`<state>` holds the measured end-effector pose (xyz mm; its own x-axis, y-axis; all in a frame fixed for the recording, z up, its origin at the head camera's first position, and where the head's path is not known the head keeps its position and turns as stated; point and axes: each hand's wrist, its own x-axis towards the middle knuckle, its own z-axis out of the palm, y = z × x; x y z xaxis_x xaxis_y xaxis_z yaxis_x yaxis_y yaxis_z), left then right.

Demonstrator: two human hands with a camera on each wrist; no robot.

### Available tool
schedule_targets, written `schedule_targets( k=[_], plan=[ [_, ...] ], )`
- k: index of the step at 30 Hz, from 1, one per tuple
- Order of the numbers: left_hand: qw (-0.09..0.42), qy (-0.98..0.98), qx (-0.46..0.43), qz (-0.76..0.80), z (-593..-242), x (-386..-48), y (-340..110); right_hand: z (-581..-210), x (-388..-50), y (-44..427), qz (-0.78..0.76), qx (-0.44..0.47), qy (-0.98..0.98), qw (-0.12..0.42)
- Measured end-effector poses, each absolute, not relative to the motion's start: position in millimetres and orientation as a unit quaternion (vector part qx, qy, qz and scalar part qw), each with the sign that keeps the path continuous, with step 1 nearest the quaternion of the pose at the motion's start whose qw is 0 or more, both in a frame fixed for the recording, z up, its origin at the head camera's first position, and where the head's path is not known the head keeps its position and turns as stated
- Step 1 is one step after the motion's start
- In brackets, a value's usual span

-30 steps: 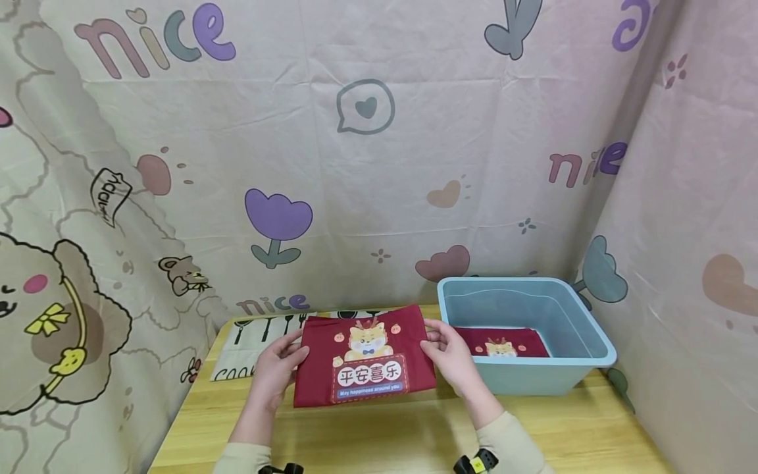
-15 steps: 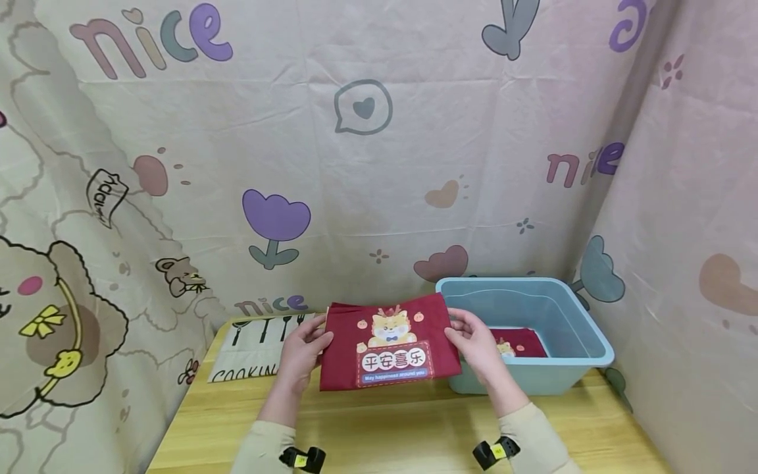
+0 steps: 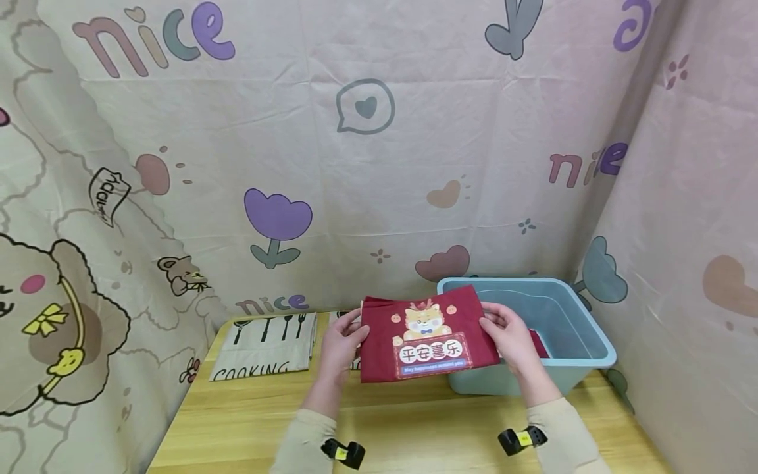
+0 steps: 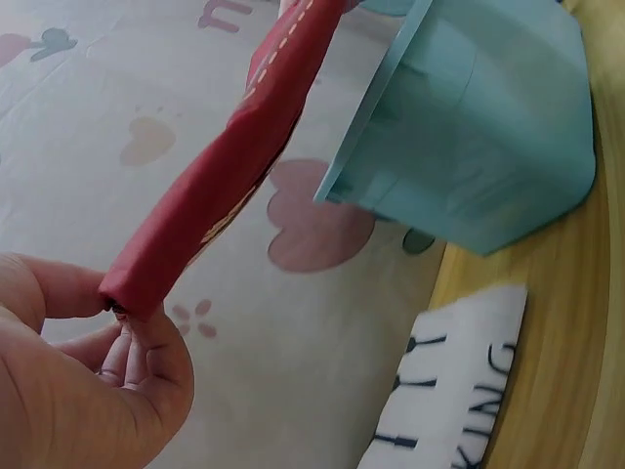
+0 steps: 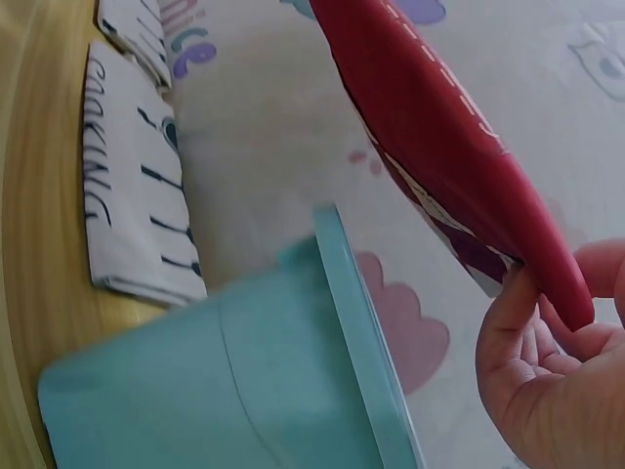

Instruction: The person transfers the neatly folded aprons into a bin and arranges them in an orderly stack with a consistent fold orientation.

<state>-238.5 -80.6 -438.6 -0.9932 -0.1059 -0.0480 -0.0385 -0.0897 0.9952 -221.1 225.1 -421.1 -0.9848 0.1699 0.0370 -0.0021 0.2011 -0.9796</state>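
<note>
A folded red cloth (image 3: pixel 429 336) with a cartoon dog and white Chinese characters is held up in the air, its printed side towards the head camera. My left hand (image 3: pixel 340 342) pinches its left edge between thumb and fingers. At the opposite edge, my right hand (image 3: pixel 512 336) grips it the same way. In the left wrist view the folded layers of the red cloth (image 4: pixel 220 161) show from the side. The right part of the cloth overlaps the front left of the blue plastic bin (image 3: pixel 583 329) in the head view. Inside the bin, a sliver of another red cloth (image 3: pixel 537 344) shows.
On the left of the wooden table (image 3: pixel 260 421) lies a folded white cloth (image 3: pixel 266 345) printed with utensils and "COOKING". A second white cloth (image 5: pixel 137 34) lies beside it, partly hidden by my left hand in the head view. A patterned curtain (image 3: pixel 379 184) hangs behind.
Both hands have carried the red cloth to the right and slightly up, from the table's middle to the bin's front left. More of the white cloth now shows; less of the bin's red cloth does.
</note>
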Motion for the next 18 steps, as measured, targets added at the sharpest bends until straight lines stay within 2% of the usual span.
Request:
schedule_targets(
  k=[11,18],
  plan=[
    [0.015,-0.641,0.04,-0.766,-432,-245,-32,-420,-221,265,0.613,-0.083,-0.782,0.071],
    [-0.001,-0.643,0.034,-0.765,-428,-245,-5,-418,-219,292,0.589,-0.089,-0.801,0.055]
  ],
)
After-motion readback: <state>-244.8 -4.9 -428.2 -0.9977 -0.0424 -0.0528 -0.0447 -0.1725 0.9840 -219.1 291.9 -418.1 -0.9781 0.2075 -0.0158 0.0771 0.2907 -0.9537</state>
